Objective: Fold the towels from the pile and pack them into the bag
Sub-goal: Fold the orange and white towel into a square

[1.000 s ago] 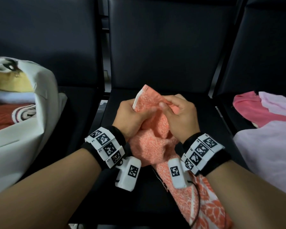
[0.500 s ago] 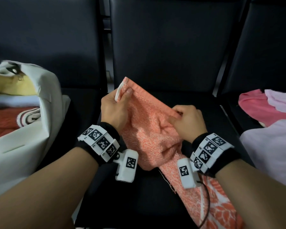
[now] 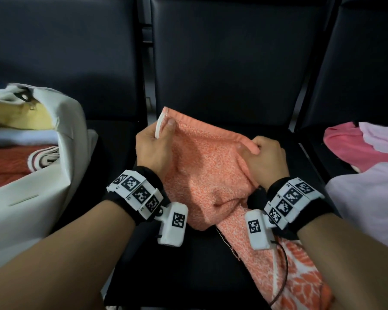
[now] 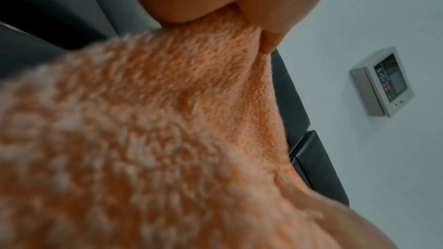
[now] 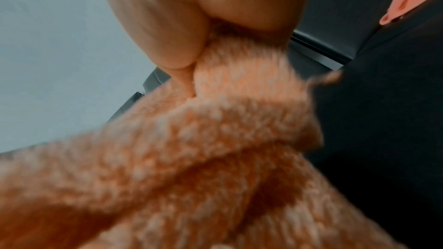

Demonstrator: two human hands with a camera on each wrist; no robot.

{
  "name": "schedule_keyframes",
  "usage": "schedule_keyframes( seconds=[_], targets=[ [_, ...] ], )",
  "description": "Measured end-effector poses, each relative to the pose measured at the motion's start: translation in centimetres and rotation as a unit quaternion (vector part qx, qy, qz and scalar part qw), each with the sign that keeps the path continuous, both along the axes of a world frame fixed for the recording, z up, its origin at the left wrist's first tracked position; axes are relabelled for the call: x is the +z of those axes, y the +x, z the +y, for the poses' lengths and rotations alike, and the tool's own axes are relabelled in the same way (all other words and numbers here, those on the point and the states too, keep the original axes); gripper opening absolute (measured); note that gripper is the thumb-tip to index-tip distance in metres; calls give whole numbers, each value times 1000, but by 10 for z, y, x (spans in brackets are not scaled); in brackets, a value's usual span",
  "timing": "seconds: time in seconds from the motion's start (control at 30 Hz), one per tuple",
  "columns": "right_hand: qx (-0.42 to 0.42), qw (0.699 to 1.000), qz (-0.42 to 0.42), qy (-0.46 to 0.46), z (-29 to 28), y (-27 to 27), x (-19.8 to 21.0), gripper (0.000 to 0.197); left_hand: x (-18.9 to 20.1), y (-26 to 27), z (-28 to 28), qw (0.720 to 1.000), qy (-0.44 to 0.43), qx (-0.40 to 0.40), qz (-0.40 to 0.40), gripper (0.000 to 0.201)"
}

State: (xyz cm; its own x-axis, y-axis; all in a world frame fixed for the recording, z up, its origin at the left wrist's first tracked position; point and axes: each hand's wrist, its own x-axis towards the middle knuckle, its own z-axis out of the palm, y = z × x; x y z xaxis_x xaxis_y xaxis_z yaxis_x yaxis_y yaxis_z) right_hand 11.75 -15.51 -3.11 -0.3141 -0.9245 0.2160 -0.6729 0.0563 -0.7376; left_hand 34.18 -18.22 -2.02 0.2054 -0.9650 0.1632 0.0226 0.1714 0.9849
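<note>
The orange towel [image 3: 206, 175] hangs over the middle chair seat [image 3: 197, 265], held up by its top hem. The left hand [image 3: 154, 151] pinches one corner of that hem between thumb and curled fingers, the corner standing up above the knuckles. The right hand [image 3: 264, 157] grips the hem farther along, fingers curled over the folded edge; both wrist views show terry pile gathered tight between the fingers. The held hem runs nearly level from left to right across the seat, the left end slightly higher and farther from the person. Below it the cloth sags in a bunched pouch, and its long tail trails down towards the person, passing under the right forearm.

The towel's long axis thus lies at right angles to the line between the two hands, so the fold to come probably turns on that hem. The white bag [image 3: 43, 175], already holding folded towels, stands on the left seat, nearer the left hand; the pile of pink towels [image 3: 363, 175] lies on the right seat.
</note>
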Motion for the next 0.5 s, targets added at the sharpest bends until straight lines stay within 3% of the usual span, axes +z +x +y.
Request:
schedule_keyframes(
  seconds=[0.13, 0.3, 0.4, 0.5],
  targets=[
    [28, 998, -10, -54, 3, 6, 6, 28, -2, -9, 4, 998, 7, -54, -43, 15],
    [144, 987, -43, -48, 11, 19, 13, 6, -8, -23, 11, 982, -39, -171, -74, 12],
    [220, 972, -77, -27, 14, 24, 15, 25, -11, -27, 13, 964, -73, -232, -105, 17],
    [256, 961, -99, -25, 17, 27, 17, 46, -11, -25, 16, 951, -55, -284, -111, 19]
  ],
)
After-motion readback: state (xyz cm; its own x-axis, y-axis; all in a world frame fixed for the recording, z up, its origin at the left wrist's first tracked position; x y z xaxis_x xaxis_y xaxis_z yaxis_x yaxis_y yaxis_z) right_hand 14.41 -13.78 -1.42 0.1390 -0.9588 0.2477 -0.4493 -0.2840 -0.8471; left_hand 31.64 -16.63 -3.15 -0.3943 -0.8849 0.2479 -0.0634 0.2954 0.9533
